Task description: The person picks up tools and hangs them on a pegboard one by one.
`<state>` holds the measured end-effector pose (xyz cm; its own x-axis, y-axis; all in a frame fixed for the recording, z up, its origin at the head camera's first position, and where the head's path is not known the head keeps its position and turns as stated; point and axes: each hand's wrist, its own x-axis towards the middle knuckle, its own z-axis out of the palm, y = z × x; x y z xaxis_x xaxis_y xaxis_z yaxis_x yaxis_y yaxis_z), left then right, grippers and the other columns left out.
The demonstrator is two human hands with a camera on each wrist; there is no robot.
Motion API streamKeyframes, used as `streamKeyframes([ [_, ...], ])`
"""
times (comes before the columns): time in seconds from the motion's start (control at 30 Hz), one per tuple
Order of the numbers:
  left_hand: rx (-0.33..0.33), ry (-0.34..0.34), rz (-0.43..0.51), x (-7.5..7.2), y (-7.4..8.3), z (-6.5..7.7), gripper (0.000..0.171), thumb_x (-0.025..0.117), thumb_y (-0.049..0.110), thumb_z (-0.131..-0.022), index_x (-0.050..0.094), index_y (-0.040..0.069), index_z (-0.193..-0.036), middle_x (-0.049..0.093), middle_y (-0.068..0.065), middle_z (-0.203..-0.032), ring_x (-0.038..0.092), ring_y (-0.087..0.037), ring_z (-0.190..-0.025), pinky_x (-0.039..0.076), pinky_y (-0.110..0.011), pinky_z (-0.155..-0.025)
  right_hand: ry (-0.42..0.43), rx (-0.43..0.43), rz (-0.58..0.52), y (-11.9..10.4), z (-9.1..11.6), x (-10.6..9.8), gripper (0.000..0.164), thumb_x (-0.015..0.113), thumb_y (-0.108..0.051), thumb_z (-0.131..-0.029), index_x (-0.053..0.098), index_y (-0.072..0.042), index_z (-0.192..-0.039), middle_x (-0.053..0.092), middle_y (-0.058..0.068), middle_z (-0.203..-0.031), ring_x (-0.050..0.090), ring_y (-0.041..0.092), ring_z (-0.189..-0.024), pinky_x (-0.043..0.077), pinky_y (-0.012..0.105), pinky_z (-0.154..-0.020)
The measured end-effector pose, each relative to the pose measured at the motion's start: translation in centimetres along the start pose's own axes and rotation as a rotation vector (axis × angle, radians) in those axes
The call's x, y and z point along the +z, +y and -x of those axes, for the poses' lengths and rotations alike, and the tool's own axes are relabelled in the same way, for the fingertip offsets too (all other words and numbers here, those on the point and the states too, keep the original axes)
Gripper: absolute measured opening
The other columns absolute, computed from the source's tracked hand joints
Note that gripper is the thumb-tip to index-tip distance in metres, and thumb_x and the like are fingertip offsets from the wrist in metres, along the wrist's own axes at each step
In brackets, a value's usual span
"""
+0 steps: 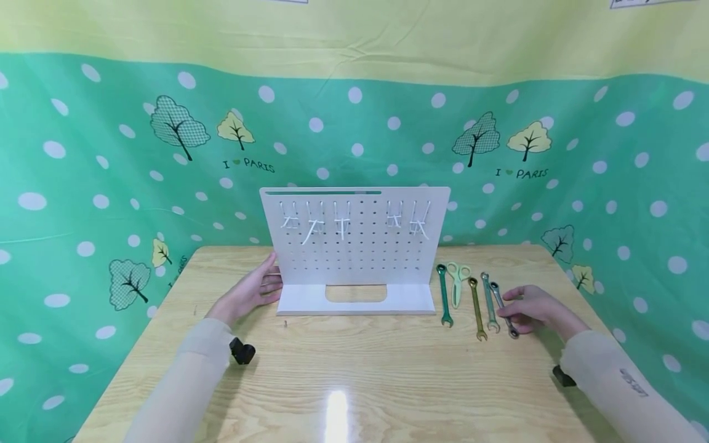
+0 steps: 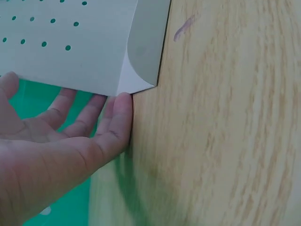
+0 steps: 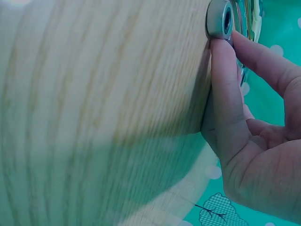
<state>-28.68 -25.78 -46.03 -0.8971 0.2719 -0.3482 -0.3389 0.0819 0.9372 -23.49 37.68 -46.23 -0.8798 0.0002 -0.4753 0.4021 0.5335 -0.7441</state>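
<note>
My left hand (image 1: 250,290) rests at the left edge of a white pegboard (image 1: 354,261), its extended fingers touching the side near the base. In the left wrist view, the fingertips lie along the board's edge, by the corner of its foot. On the right, my right hand (image 1: 532,309) pinches a silver ratchet wrench (image 1: 498,296) between thumb and fingers. The wrench's ring end (image 3: 219,20) shows just past the fingertips in the right wrist view. Left of it lie a teal combination wrench (image 1: 490,303), a gold wrench (image 1: 477,309), light-green scissors (image 1: 456,285) and a green wrench (image 1: 445,295).
Several white hooks (image 1: 341,221) hang on the pegboard's upper part. The pegboard stands upright near the back of the wooden table (image 1: 388,363). Behind and beside the table hangs a green and yellow cloth (image 1: 354,132) with printed trees.
</note>
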Motion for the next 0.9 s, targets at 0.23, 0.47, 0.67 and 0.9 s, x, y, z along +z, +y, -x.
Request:
streamKeyframes([
  [0.23,0.003,0.034,-0.039,0.38,-0.08,-0.01,0.104,0.033,0.078,-0.095,0.019,-0.004,-0.156,0.029,-0.028,-0.154,0.030,-0.043,-0.143,0.037,-0.050,-0.114,0.012,0.023,-0.017,-0.01,-0.04,0.11,0.059,0.081,-0.011,-0.086,0.046,0.010,-0.128,0.063,0.009,-0.086,0.062,0.019,-0.071,0.062,0.036,-0.063],
  [0.47,0.001,0.046,-0.050,0.46,-0.17,-0.25,0.101,0.032,0.078,-0.095,0.024,-0.003,-0.154,0.033,-0.026,-0.151,0.034,-0.041,-0.140,0.041,-0.046,-0.110,0.015,0.019,-0.023,0.01,-0.18,-0.06,0.051,0.080,-0.011,-0.087,0.052,0.009,-0.124,0.064,0.008,-0.084,0.063,0.017,-0.071,0.062,0.036,-0.064],
  [0.67,0.009,0.046,-0.059,0.51,-0.21,-0.06,0.101,0.030,0.078,-0.095,0.024,-0.004,-0.154,0.033,-0.027,-0.151,0.034,-0.041,-0.140,0.040,-0.047,-0.112,0.003,0.012,-0.008,0.02,-0.10,-0.18,0.047,0.078,-0.011,-0.088,0.055,0.009,-0.123,0.065,0.007,-0.081,0.063,0.016,-0.069,0.062,0.035,-0.063],
  [0.9,0.021,0.048,-0.074,0.48,-0.11,0.05,0.101,0.030,0.078,-0.095,0.023,-0.004,-0.155,0.033,-0.027,-0.152,0.033,-0.041,-0.141,0.038,-0.048,-0.114,-0.013,-0.014,0.016,-0.02,0.13,-0.19,0.048,0.073,-0.010,-0.091,0.051,0.011,-0.128,0.066,0.006,-0.086,0.061,0.018,-0.071,0.060,0.035,-0.062],
])
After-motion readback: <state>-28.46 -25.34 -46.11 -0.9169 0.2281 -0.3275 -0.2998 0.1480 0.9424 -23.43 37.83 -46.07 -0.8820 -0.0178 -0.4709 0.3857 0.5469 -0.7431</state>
